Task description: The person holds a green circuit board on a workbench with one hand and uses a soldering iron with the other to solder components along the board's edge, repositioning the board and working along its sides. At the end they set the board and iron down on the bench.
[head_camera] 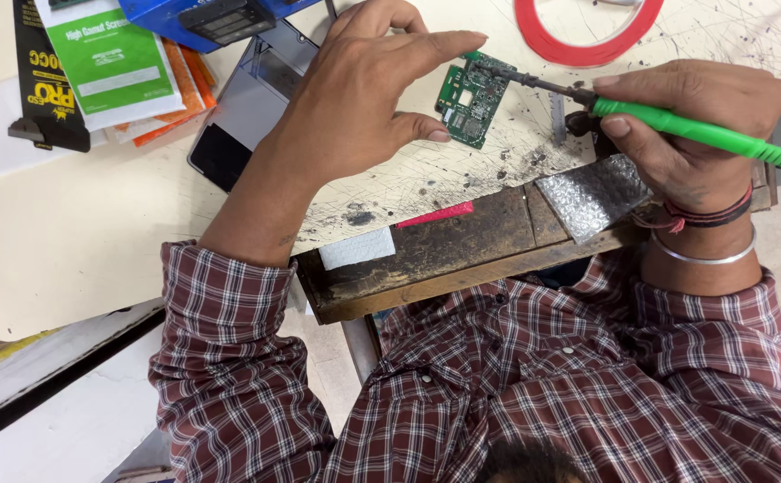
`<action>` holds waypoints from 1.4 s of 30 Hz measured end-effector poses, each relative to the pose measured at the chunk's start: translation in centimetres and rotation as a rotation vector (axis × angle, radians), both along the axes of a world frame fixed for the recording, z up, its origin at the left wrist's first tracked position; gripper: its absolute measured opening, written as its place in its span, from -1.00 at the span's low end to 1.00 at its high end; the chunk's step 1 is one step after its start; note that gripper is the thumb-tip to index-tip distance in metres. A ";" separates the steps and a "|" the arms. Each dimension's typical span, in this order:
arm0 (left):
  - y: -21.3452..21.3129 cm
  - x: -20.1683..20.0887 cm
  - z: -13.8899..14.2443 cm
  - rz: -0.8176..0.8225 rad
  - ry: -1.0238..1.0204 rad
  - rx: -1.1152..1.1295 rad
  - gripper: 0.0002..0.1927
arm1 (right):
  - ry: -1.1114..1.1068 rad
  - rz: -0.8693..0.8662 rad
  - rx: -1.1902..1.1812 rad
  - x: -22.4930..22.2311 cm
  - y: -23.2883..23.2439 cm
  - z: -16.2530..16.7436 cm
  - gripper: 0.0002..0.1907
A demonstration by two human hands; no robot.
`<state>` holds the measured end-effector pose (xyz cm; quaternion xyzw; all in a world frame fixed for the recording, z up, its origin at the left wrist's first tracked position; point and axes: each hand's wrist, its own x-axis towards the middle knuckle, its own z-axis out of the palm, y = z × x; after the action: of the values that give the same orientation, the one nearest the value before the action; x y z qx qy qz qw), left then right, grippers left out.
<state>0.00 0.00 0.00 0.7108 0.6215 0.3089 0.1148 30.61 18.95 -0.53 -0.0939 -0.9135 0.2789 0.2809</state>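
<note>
upper centre of the frame: left hand (363,98) pinches the green circuit board (472,98) by its edges, steadying it; right hand (685,134) grips the green-handled screwdriver (676,123), tip on the board.

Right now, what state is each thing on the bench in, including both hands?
Left hand: raised, pinching the circuit board by its edges.
Circuit board: held tilted above the bench, components facing the camera.
Right hand: closed round the screwdriver.
Screwdriver: gripped, tip touching the board's top edge.
Phone: lying flat, screen dark.
Tape roll: flat on the bench, partly out of view.
Bubble wrap: lying on the wooden edge.
</note>
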 end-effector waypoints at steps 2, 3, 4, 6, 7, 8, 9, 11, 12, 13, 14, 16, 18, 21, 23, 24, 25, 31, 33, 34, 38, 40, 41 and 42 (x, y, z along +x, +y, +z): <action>0.1 -0.1 -0.1 -0.018 0.002 -0.001 -0.24 | -0.006 -0.005 -0.008 -0.2 -1.0 -0.5 -0.82; 0.1 -0.2 -0.1 -0.028 0.002 -0.001 -0.24 | -0.009 -0.001 -0.018 -0.2 -1.0 -0.5 -0.82; 0.0 -0.2 -0.1 -0.018 0.003 0.001 -0.23 | -0.011 0.002 -0.028 -0.2 -0.9 -0.5 -0.82; 0.1 -0.1 -0.1 -0.001 0.004 0.007 -0.23 | -0.007 0.020 -0.037 -0.1 -0.7 -0.5 -0.82; 0.0 -0.1 -0.1 0.001 0.006 0.010 -0.23 | -0.005 0.024 -0.032 -0.1 -0.7 -0.5 -0.82; -0.1 -0.1 -0.1 0.004 0.005 0.011 -0.23 | -0.006 0.021 -0.012 -0.1 -0.8 -0.6 -0.83; -0.1 -0.1 -0.2 0.006 0.005 0.013 -0.23 | -0.006 0.012 -0.004 0.0 -0.8 -0.6 -0.83; 0.2 -0.2 -0.2 -0.012 0.010 0.002 -0.23 | -0.004 -0.010 0.002 0.0 -0.9 -0.6 -0.83; 0.2 -0.3 -0.1 -0.020 0.014 -0.004 -0.23 | 0.002 -0.012 -0.003 -0.1 -1.0 -0.6 -0.83; 0.2 -0.2 -0.1 -0.014 0.013 0.002 -0.23 | 0.008 -0.014 -0.009 -0.1 -0.9 -0.6 -0.82; 0.1 -0.2 -0.2 -0.007 0.010 0.005 -0.22 | 0.015 -0.004 -0.018 -0.1 -0.9 -0.6 -0.80; 0.0 -0.1 -0.2 -0.002 0.012 0.014 -0.22 | 0.022 0.019 -0.030 -0.2 -0.8 -0.6 -0.80; 0.1 -0.1 -0.2 -0.008 0.021 0.025 -0.22 | 0.016 0.034 -0.030 -0.1 -0.7 -0.6 -0.82; 0.1 -0.3 -0.1 -0.019 0.020 0.005 -0.22 | 0.012 0.021 -0.019 -0.2 -0.8 -0.6 -0.83; 0.2 -0.3 -0.1 -0.014 0.010 0.001 -0.23 | 0.015 0.000 -0.022 -0.1 -0.8 -0.7 -0.84; 0.1 -0.2 -0.1 -0.011 0.003 -0.004 -0.23 | 0.020 -0.003 -0.020 0.0 -0.9 -0.8 -0.83; 0.1 -0.2 -0.2 -0.010 0.007 -0.002 -0.23 | 0.024 -0.006 -0.017 0.2 -0.8 -1.0 -0.83; 0.1 -0.3 0.0 -0.019 0.023 0.031 -0.23 | 0.064 0.003 -0.041 0.5 -0.5 -1.4 -0.77; 0.0 -0.3 0.2 -0.015 0.013 0.001 -0.23 | 0.060 -0.005 -0.033 0.7 -0.6 -1.3 -0.75; -0.1 -0.2 0.3 -0.006 0.014 0.002 -0.23 | 0.060 -0.006 -0.037 0.7 -0.6 -1.3 -0.74; -0.2 -0.1 0.6 0.014 0.049 0.025 -0.22 | 0.083 -0.033 -0.048 1.0 -0.9 -1.2 -0.74; -0.2 -0.1 0.7 0.020 0.064 0.030 -0.21 | 0.092 -0.044 -0.053 1.1 -1.0 -1.3 -0.74; -0.1 -0.2 0.8 0.022 0.067 0.030 -0.21 | 0.097 -0.045 -0.052 1.1 -0.9 -1.3 -0.73; -0.1 -0.2 0.8 0.023 0.070 0.028 -0.20 | 0.101 -0.049 -0.055 1.1 -1.0 -1.3 -0.73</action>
<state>-0.19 -0.08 0.83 0.7153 0.6290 0.2940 0.0796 31.68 17.99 -1.88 -0.1095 -0.8876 0.3012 0.3309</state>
